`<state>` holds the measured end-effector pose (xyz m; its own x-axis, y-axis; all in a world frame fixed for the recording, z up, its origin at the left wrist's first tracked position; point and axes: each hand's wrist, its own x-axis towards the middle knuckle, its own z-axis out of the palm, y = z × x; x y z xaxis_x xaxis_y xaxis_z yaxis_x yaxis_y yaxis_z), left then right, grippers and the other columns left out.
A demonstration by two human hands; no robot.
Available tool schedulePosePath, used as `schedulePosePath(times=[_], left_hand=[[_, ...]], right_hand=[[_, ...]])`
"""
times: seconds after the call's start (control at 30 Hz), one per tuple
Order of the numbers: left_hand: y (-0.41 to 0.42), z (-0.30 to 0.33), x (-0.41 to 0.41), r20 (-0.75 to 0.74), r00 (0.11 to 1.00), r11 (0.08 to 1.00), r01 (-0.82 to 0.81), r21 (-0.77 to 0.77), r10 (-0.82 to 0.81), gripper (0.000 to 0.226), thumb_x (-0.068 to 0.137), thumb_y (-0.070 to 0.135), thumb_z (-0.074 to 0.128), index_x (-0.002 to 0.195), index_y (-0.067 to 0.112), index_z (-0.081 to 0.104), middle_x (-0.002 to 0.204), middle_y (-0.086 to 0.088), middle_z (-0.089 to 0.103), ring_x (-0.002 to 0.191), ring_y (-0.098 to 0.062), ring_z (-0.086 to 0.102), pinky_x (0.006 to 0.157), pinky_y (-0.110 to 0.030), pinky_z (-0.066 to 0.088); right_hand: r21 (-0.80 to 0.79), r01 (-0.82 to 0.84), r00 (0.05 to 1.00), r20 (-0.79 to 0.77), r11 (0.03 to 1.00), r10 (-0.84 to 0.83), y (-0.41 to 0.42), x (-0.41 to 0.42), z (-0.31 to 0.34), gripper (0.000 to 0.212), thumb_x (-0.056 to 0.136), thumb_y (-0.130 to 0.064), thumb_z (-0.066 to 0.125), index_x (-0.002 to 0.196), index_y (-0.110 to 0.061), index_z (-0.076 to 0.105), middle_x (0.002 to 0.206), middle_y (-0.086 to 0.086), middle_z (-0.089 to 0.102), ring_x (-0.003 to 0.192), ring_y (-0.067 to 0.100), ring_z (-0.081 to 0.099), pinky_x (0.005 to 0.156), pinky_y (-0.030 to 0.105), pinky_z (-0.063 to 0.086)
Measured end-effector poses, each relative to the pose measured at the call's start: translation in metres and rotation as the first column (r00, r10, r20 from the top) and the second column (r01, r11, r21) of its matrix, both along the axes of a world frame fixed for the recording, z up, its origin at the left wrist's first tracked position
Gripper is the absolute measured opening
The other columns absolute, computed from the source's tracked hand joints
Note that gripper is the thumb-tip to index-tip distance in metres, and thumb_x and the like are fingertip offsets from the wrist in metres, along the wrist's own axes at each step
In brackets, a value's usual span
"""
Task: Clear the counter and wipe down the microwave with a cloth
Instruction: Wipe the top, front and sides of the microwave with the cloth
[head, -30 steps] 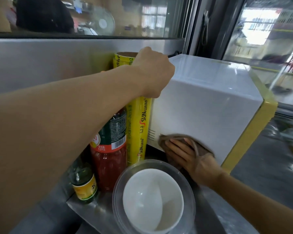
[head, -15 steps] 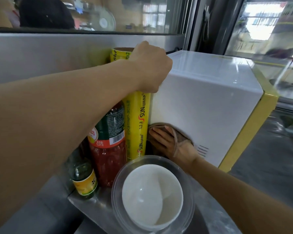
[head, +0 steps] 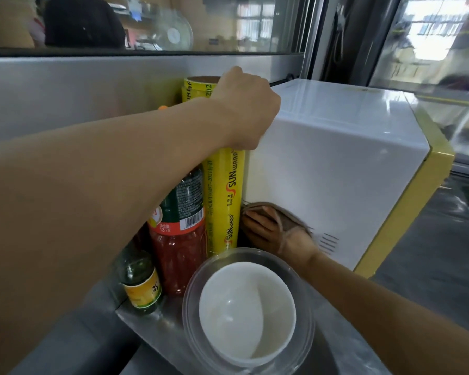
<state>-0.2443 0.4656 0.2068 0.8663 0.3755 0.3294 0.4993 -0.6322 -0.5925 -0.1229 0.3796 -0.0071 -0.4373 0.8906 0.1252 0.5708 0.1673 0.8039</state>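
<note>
**Wiping the microwave's side, low by the back corner**

My right hand (head: 271, 231) lies flat with its fingers spread on the brown cloth (head: 287, 216), pressing it against the lower far end of the microwave (head: 336, 169) side panel, just left of the small vent slots (head: 326, 242). My left hand (head: 245, 109) is curled over the upper back corner of the casing, I judge to steady the box against the push; whether it also grips the wrap roll (head: 225, 201) beside it I cannot tell.

The microwave's shell is smooth, glossy white with a yellow front frame, so the cloth should slide easily. The soft cloth bunches at its upper edge. The roll is a tall yellow cylinder standing just beside the casing, leaving a narrow gap. To its left stand a red sauce jar (head: 179, 239) and a small green glass bottle (head: 141, 282). Nearest me, a white bowl (head: 248, 309) sits inside a clear plastic one on the steel counter (head: 152, 328). These still crowd the counter, so clearing looks unfinished.
</note>
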Motion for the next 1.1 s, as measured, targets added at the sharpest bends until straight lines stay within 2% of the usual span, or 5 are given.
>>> schedulePosePath(times=[0.4,0.6,0.83,1.0,1.1], left_hand=[[-0.012,0.002,-0.003,-0.048,0.995,0.996,-0.093,0.008,0.093,0.023,0.084,0.029,0.054,0.102,0.017,0.061,0.1,-0.008,0.063,0.105,-0.027,0.055,0.11,-0.05,0.018],[-0.01,0.002,-0.001,-0.049,0.995,0.996,-0.082,0.028,0.083,0.024,0.084,0.031,0.054,0.103,0.018,0.061,0.101,-0.008,0.064,0.105,-0.027,0.055,0.11,-0.051,0.016],[-0.008,0.003,0.0,-0.019,0.997,0.997,-0.071,0.023,0.071,0.023,0.084,0.031,0.051,0.101,0.02,0.061,0.103,-0.007,0.064,0.106,-0.027,0.056,0.11,-0.05,0.017],[-0.011,0.006,-0.001,-0.023,0.997,0.997,-0.075,0.026,0.075,0.025,0.085,0.03,0.049,0.105,0.021,0.061,0.105,-0.006,0.064,0.107,-0.025,0.055,0.11,-0.05,0.018],[-0.014,0.008,0.0,-0.035,0.996,0.996,-0.087,0.007,0.087,0.022,0.085,0.028,0.049,0.102,0.02,0.061,0.101,-0.005,0.065,0.103,-0.024,0.056,0.109,-0.049,0.019]], right_hand=[[0.014,0.145,0.955,-0.265,0.989,-0.136,-0.122,0.057,-0.011,0.057,0.102,-0.015,0.007,0.126,-0.017,0.059,0.129,0.0,0.06,0.12,0.019,0.056,0.111,0.037,0.016],[0.107,0.129,0.968,-0.231,0.986,-0.101,-0.133,0.071,-0.02,0.049,0.1,-0.008,0.002,0.149,-0.008,-0.001,0.156,0.0,0.02,0.144,0.012,0.016,0.113,0.034,0.01],[-0.048,0.223,0.973,-0.048,0.974,-0.225,-0.069,0.039,-0.021,0.052,0.086,-0.025,0.023,0.122,-0.033,0.06,0.132,-0.012,0.055,0.122,0.008,0.053,0.11,0.036,0.007],[0.06,0.108,0.993,-0.053,0.992,-0.105,-0.1,0.064,-0.035,0.047,0.091,-0.019,0.05,0.137,-0.026,0.047,0.146,-0.006,0.041,0.135,0.016,0.037,0.111,0.04,0.009],[0.123,0.107,0.99,-0.102,0.987,-0.095,-0.126,0.083,-0.043,0.048,0.101,-0.007,0.013,0.147,-0.019,0.022,0.149,-0.007,0.035,0.139,0.014,0.029,0.111,0.037,0.011]])
